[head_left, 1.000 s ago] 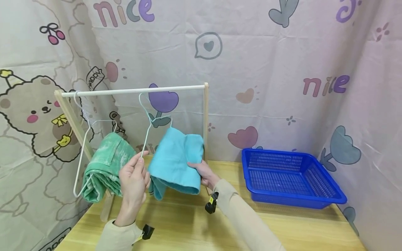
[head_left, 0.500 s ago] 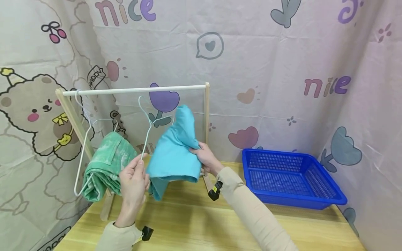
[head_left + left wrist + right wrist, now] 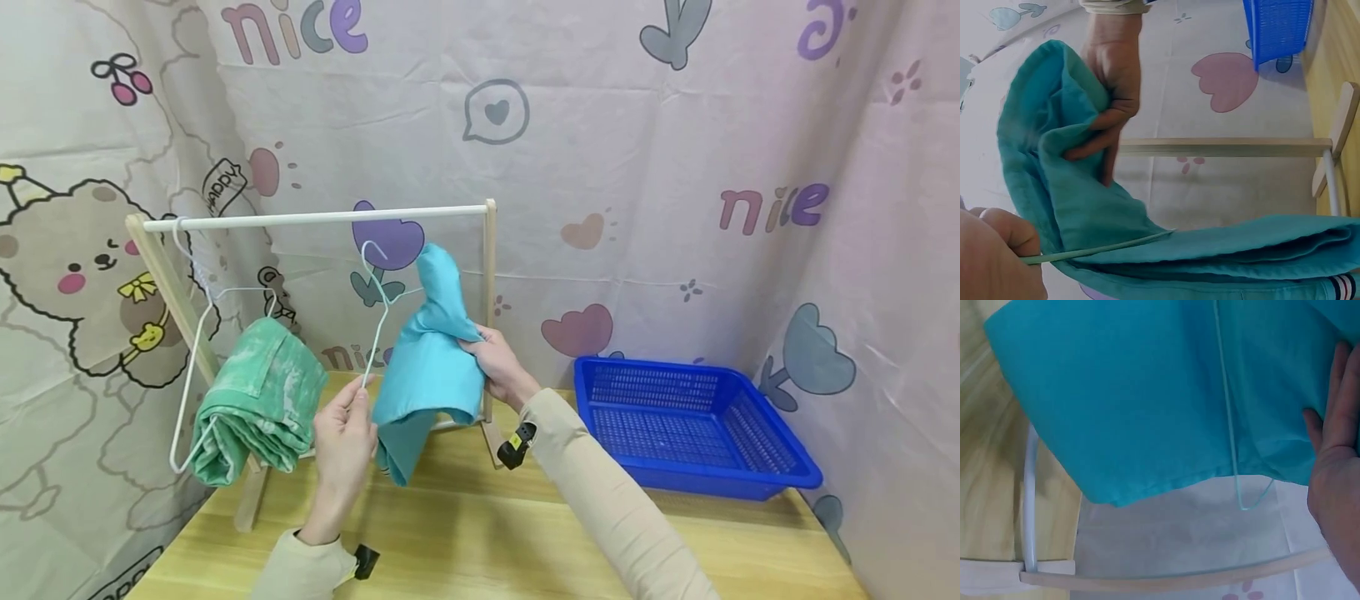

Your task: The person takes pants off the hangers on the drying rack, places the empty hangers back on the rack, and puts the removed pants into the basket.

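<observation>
A pale wire clothes hanger (image 3: 377,340) stands tilted, its hook below the rack's rail. My left hand (image 3: 343,437) pinches the hanger's near side between thumb and fingers. A turquoise garment (image 3: 431,367) lies folded over the hanger's lower bar. One end of it is raised and bunched, and my right hand (image 3: 504,362) holds it there. In the left wrist view the hanger bar runs from my left hand (image 3: 1000,256) across the cloth, which has a striped tab at one end. The right wrist view shows my right hand (image 3: 1338,481) against the cloth, its fingertips partly out of frame.
A rack with wooden posts and a white rail (image 3: 315,218) stands on the wooden table (image 3: 450,542). At its left end a green mottled garment (image 3: 258,392) hangs on another white hanger (image 3: 192,367). A blue plastic basket (image 3: 697,479) sits at the right, before a patterned curtain.
The hanger's hook has come off the rail, dropping and shifting right with my left hand. My right hand has lifted one end of the turquoise garment upward.
</observation>
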`<state>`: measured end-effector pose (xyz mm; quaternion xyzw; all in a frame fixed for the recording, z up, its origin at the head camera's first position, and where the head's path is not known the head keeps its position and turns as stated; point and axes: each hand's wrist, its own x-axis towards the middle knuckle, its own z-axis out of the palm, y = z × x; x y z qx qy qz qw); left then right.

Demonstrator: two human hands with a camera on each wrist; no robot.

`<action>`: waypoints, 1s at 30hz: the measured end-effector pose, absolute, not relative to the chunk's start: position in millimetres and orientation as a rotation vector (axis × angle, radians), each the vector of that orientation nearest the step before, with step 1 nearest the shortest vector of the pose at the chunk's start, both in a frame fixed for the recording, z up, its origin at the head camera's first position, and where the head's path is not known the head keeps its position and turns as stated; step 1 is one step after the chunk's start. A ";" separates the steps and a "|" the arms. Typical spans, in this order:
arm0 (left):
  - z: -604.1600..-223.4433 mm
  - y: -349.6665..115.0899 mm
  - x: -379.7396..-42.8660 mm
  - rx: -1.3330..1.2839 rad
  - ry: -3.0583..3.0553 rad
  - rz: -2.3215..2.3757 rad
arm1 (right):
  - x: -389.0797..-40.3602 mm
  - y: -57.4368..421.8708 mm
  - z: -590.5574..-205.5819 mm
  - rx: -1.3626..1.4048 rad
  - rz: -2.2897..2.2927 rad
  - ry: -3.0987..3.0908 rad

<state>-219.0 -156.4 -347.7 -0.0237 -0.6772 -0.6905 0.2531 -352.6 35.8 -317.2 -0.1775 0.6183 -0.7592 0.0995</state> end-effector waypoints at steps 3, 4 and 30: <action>-351.8 -155.5 -221.7 -0.053 -1.853 -1.874 | -351.2 35.7 -312.6 -0.573 -2.219 1.852; -353.1 -155.3 -222.5 -0.046 -1.857 -1.877 | -350.8 35.8 -310.5 -0.588 -2.209 1.860; -384.7 -156.6 -242.4 0.070 -1.868 -2.025 | -343.6 62.5 -270.9 -0.636 -2.235 1.816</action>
